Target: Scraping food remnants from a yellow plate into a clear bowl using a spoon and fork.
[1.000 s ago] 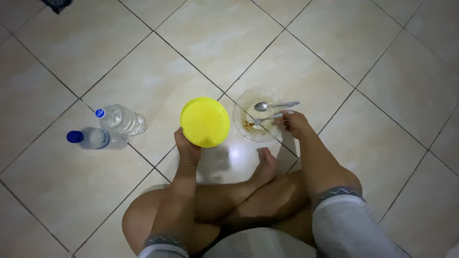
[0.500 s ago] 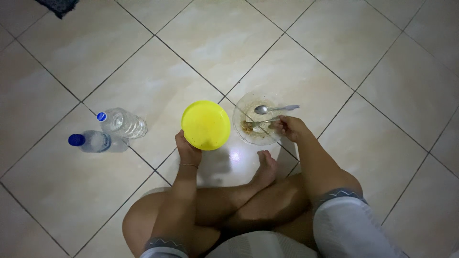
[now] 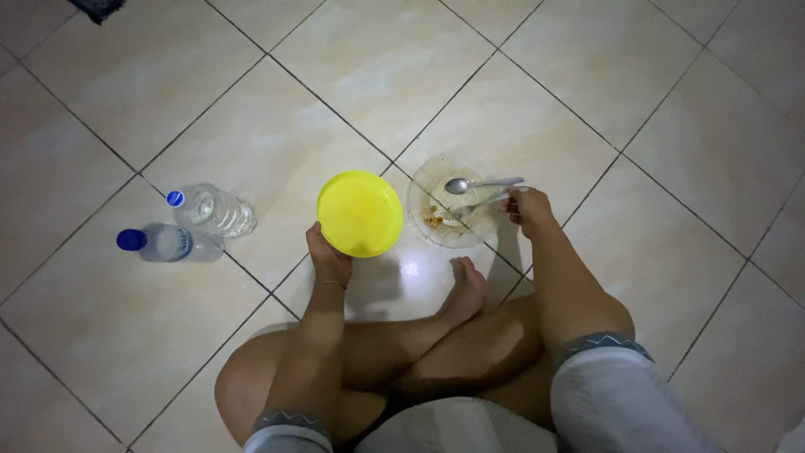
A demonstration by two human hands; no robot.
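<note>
The clear plate (image 3: 453,201) was nearly emptied; a fork (image 3: 480,204) was pinched by the right hand (image 3: 528,210), a yellow bowl (image 3: 360,214) gripped by the left hand (image 3: 329,258).

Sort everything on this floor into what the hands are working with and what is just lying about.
In hand:
- left hand holding the yellow plate
- right hand gripping the fork
- clear glass plate with food scraps
- spoon resting on it

Lying about:
- two plastic water bottles, blue caps
- dark mat corner
</note>
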